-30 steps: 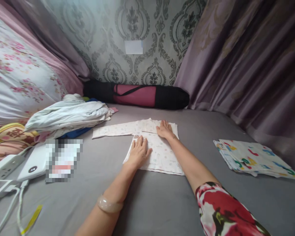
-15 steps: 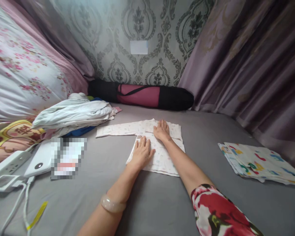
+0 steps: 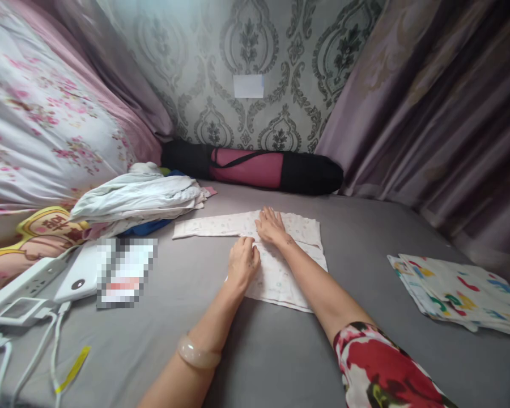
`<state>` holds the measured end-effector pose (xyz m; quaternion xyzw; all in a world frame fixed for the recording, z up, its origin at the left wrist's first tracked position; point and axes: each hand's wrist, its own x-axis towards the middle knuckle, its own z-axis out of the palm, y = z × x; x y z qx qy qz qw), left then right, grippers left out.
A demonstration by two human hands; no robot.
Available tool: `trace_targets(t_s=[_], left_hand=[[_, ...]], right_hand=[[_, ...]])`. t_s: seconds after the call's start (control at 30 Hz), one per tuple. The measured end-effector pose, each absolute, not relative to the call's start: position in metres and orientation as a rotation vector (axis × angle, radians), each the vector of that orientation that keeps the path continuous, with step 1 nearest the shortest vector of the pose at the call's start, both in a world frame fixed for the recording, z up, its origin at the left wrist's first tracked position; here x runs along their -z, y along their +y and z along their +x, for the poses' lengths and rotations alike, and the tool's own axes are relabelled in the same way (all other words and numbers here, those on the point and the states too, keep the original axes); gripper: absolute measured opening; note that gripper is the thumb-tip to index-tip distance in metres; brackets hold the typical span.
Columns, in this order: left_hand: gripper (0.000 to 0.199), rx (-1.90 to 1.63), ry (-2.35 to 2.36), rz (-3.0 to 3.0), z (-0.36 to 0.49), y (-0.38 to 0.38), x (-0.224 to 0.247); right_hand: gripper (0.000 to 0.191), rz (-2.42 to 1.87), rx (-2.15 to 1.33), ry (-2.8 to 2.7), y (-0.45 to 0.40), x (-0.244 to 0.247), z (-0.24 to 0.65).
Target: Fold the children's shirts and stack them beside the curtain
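A thin, pale long-sleeved garment [image 3: 287, 283] with a small scattered print lies on the smooth grey sheet [image 3: 174, 328], in front of both forearms. 1 sleeve stretches out to the left as a narrow strip; the opposite side is folded inward, making a soft layered ridge across the top.

The left hand [image 3: 243, 263] is at the garment's left edge, just below the outstretched sleeve, its fingers curled under; whether they pinch the fabric, I cannot tell. The right hand [image 3: 272, 226] rests on the upper part, fingers slightly bent and loosely spread, gripping nothing.

A smooth, rounded, milky bangle [image 3: 199, 352] circles the left forearm. To the right lies a flat, roughly rectangular stack of folded white cloth [image 3: 463, 292] with bright curved shapes. Beyond, a long black-and-maroon cylindrical bag [image 3: 246, 168] lies near the embossed-looking wallpaper [image 3: 208, 62]. Rumpled pale clothes [image 3: 140, 195] heap at the left.
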<state>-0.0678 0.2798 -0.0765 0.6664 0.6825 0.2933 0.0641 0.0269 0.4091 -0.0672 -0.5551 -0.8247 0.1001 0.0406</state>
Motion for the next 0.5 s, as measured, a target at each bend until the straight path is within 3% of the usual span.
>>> trace_targets(t_s=[0.27, 0.5], left_hand=[[0.025, -0.639, 2.352, 1.743, -0.075, 0.277, 0.064], [0.024, -0.573, 2.322, 1.712, -0.077, 0.278, 0.062]], right_hand=[[0.064, -1.739, -0.336, -2.550, 0.420, 0.083, 0.010], [0.051, -1.723, -0.299, -2.616, 0.420, 0.042, -0.022]])
